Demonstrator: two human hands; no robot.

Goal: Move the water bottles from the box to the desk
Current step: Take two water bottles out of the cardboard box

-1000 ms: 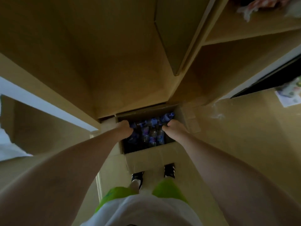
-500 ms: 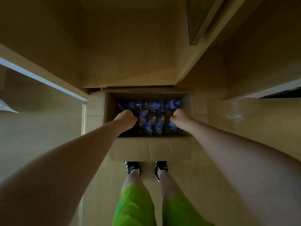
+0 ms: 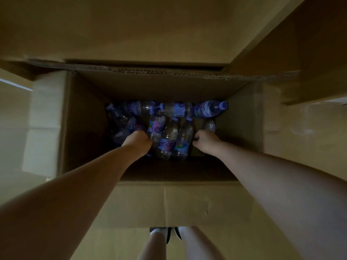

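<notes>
Box (image 3: 187, 203): one, open.
Bottles (image 3: 165, 139): about ten lying inside (dim, count unsure).
Left hand (image 3: 138, 140): curled among bottles; grip unclear.
Right hand (image 3: 205, 142): same.

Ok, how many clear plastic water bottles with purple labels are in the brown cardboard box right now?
9 water bottles discernible: four along the far wall of the box, four lying mid-box, one just beyond the right hand. Dim and piled, so more may be hidden.

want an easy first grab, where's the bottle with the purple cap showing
In the head view it lies at the far right corner of the cardboard box: the capped bottle tops the pile, beyond the right hand.
</notes>
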